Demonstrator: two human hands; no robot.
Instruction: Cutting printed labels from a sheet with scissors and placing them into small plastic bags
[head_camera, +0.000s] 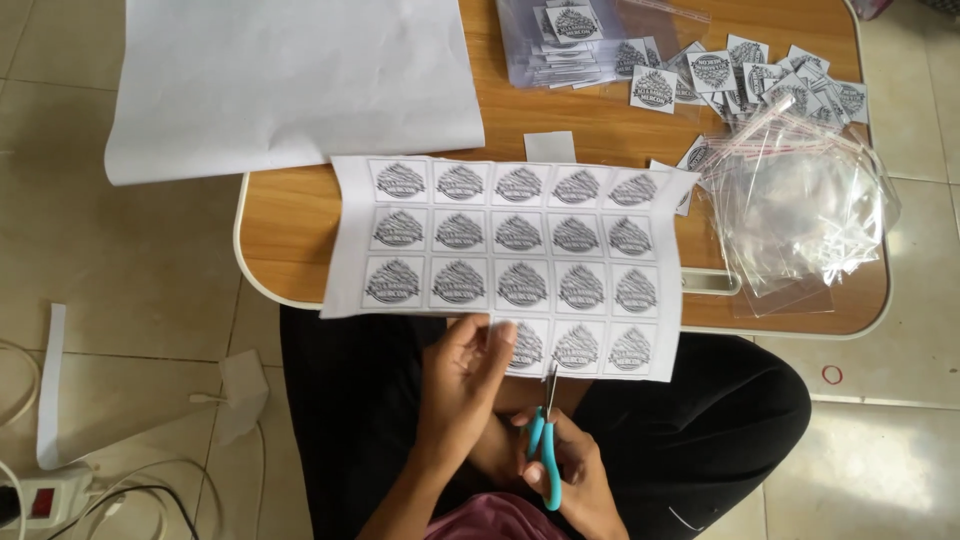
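Both hands are working at the near edge of the white printed paper sheet of round black-and-grey labels. My left hand is pinching the sheet's bottom edge, thumb on top and fingers curled under, closed lightly on the paper. My right hand is gripping the blue-handled scissors, fingers through the loops, with the short metal blades pointing up into the sheet's lower margin; I cannot tell how far the blades are parted.

To my eye, the cut is going well if I am keeping the paper taut near the blades and steering along the pale gap between two label columns, feeding the sheet rather than twisting the scissors.

The sheet is lying half on the small wooden-topped folding table with a cream rim and half hanging over my lap, thin and slightly limp. Beyond it, a plain white blank sheet is draping off the far left corner. To the right, a loose heap of clear glossy plastic zip bags is crinkling, and small square cut-out labels are lying scattered behind it.
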